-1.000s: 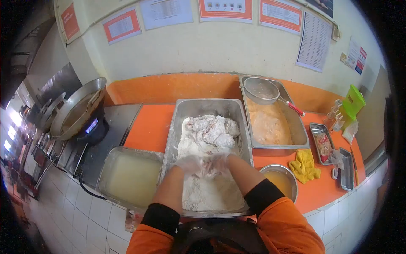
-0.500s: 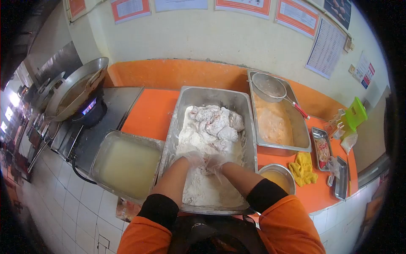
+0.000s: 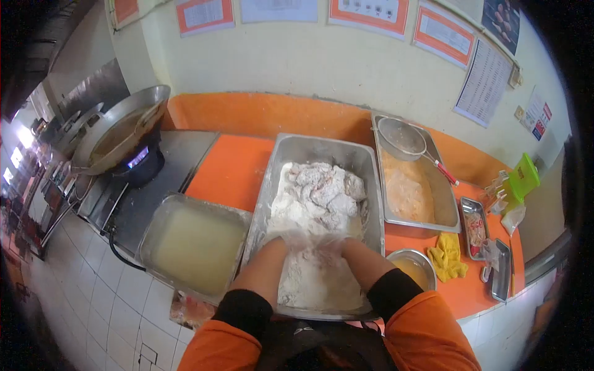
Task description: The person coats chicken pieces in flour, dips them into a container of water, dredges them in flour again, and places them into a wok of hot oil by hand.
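My left hand [image 3: 293,238] and my right hand [image 3: 329,242], both in clear plastic gloves, are close together in the white flour [image 3: 322,285] of a deep metal tray [image 3: 378,229]. Their fingers are blurred and partly sunk in flour, so I cannot tell how they are closed or what they hold. Just beyond the fingertips lies a heap of flour-coated pieces [image 3: 325,188] that look like chicken, at the tray's far end. More loose flour [image 3: 279,207] lies along the left side of the heap.
Left stands a tray of cloudy liquid [image 3: 195,247], near a wok [image 3: 111,139] on a lit burner. At right are a tray of orange-tinted contents [image 3: 405,185], a strainer [image 3: 402,136], a bowl of yellow liquid [image 3: 411,269], a yellow cloth [image 3: 447,256] and small metal trays [image 3: 501,272].
The camera view has shifted, so the scene sits slightly lower and further right. Both hands remain together in the flour, now more blurred by motion.
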The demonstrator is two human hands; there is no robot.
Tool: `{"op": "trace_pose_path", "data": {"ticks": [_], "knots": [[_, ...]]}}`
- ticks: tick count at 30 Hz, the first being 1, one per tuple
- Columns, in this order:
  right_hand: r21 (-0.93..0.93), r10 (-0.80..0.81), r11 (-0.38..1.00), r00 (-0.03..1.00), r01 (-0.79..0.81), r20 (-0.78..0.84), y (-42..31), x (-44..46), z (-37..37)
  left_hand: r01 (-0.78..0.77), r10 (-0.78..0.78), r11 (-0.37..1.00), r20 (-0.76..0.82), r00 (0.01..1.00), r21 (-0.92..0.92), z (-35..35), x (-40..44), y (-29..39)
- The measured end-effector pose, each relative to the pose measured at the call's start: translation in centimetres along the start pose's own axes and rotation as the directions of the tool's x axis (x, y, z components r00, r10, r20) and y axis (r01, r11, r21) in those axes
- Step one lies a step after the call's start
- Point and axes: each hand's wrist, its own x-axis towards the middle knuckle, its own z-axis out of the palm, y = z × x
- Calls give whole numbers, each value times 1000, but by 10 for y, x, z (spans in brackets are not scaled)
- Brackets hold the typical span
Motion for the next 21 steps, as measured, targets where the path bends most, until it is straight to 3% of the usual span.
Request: {"op": "trace_pose_path", "data": {"ticks": [1, 2, 4, 7, 10, 13, 16, 19, 21], "knots": [[-38, -154, 988, 986, 151, -71, 37, -3, 22, -27, 18, 998, 143, 990, 59, -26, -15, 16], [-28, -51, 998, 997, 49, -59, 37, -2, 21, -53, 45, 994, 85, 995, 91, -6, 9, -3], [1, 163, 987, 987, -163, -8, 16, -4, 17, 68, -70, 997, 50, 996, 41, -3, 0, 11], [16, 468, 882, 881, -470, 71, -26, 1, 0, 202, -202, 979, 4, 979, -32, -15, -13, 41], [16, 584, 809, 805, -588, 107, -64, 2, -28, 196, -195, 980, 39, 980, -33, -38, -32, 60], [80, 544, 838, 819, -539, -181, -81, -7, -18, 204, -210, 976, 73, 975, 78, -36, -29, 61], [98, 543, 838, 805, -536, -241, -90, -6, -12, 214, -218, 975, 65, 974, 66, -24, -20, 54], [118, 599, 800, 766, -589, -232, -81, 6, 10, 327, -332, 943, 97, 938, 65, -37, -32, 65], [131, 742, 669, 646, -732, -179, -117, 12, -23, 311, -330, 939, 133, 935, 146, -25, -25, 48]]}}
